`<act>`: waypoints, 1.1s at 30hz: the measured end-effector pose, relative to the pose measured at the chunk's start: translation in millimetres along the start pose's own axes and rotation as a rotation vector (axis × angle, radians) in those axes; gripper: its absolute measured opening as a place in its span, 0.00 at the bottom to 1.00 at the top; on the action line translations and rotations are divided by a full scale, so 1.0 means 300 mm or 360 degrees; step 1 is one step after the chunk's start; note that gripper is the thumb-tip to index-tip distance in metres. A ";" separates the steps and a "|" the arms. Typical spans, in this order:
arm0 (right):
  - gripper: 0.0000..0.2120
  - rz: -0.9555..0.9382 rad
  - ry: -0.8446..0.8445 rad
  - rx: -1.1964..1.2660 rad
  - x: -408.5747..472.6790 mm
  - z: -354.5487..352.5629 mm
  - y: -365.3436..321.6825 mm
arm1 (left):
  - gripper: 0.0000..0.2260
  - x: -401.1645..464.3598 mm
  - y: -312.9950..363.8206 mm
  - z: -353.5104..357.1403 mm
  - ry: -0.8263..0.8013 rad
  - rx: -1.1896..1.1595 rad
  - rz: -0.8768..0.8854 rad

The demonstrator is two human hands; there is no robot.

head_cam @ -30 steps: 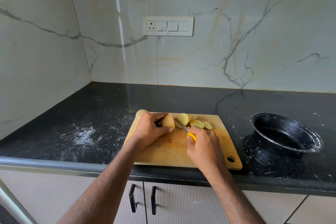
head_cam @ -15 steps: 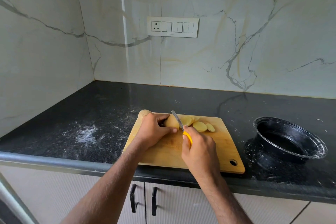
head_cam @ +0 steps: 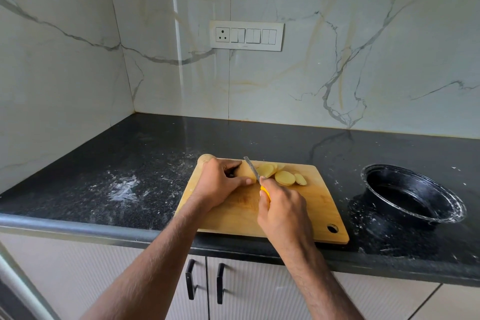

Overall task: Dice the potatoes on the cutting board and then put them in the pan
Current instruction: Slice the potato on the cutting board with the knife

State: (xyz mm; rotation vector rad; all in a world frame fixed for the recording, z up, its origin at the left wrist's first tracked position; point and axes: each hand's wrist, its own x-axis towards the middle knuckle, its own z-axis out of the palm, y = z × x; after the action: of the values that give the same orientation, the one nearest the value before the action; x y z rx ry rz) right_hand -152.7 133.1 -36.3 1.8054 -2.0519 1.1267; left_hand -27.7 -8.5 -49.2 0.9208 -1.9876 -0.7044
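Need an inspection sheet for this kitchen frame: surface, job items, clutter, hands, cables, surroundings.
Surface: black countertop, white powdery smears.
Job's things: potato on cutting board; slices beside it; second potato at the board's far left corner; black pan at right, no potato seen inside.
Clutter: nothing seen.
Grippers: left hand holds potato; right hand grips knife.
Cables: nothing seen.
Surroundings: marble wall, switch panel, cabinet handles.

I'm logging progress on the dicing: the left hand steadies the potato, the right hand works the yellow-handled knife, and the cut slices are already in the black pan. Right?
Not quite. The slices lie on the cutting board, beside the knife, as the head view shows; none show in the black pan. The rest holds: left hand on the potato, right hand on the knife.
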 end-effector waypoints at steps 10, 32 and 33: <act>0.15 0.0093 -0.0332 -0.0132 0.055 -0.085 -0.057 | 0.21 0.005 -0.005 0.004 -0.0024 -0.0007 -0.0080; 0.13 0.0155 -0.0339 -0.0093 0.104 0.024 -0.058 | 0.25 0.021 -0.031 0.002 -0.0044 0.0025 -0.0057; 0.14 0.0177 -0.0339 -0.0059 0.100 0.026 -0.054 | 0.25 0.021 -0.028 0.003 -0.0045 0.0023 -0.0049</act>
State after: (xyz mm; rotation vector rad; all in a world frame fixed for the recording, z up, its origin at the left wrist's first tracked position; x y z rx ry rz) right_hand -142.6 105.4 -17.3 1.8869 -2.3012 0.9512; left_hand -28.0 -18.3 -53.1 0.9564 -2.0093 -0.7249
